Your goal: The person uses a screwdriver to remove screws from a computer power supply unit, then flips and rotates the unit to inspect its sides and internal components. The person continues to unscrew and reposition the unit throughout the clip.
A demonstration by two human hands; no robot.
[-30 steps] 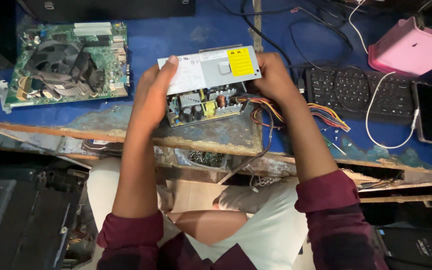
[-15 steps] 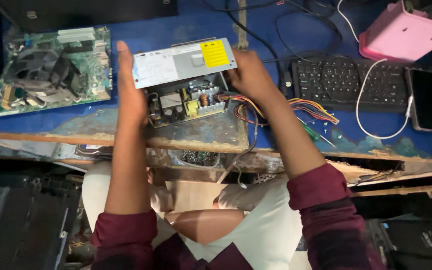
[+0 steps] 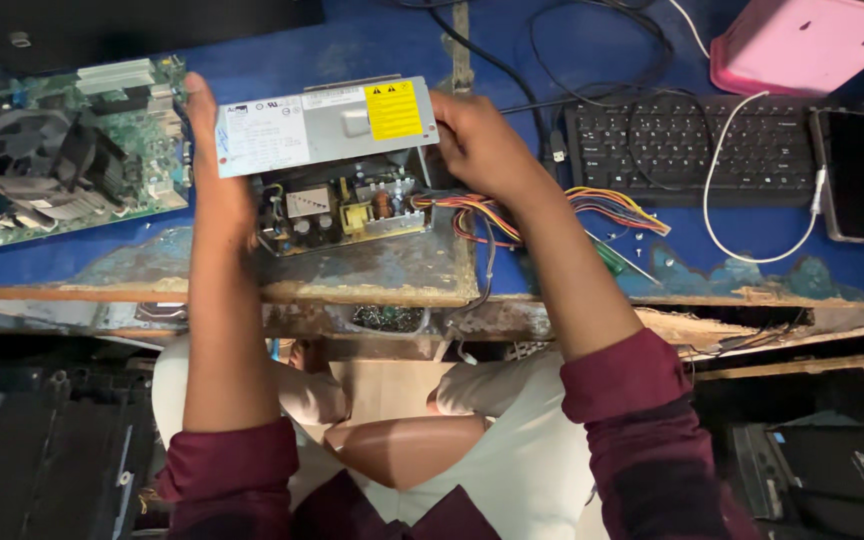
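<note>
A grey metal power supply [image 3: 327, 130] with a yellow sticker sits on the blue worktable [image 3: 372, 40], its cover lifted so the circuit board [image 3: 342, 212] with coils and capacitors shows below. My left hand [image 3: 204, 150] grips the left end of the cover. My right hand [image 3: 477, 140] holds the right end, just above a bundle of coloured wires [image 3: 592, 205] that runs out to the right.
A green motherboard [image 3: 62, 150] with a fan lies at the left. A black keyboard [image 3: 687, 150], a phone [image 3: 857, 175] on a white cable and a pink box [image 3: 802, 45] are at the right. The table's worn front edge [image 3: 372, 295] is close to me.
The power supply and both hands sit further left and higher in view, as my head shifted. The cover is raised a little more off the board.
</note>
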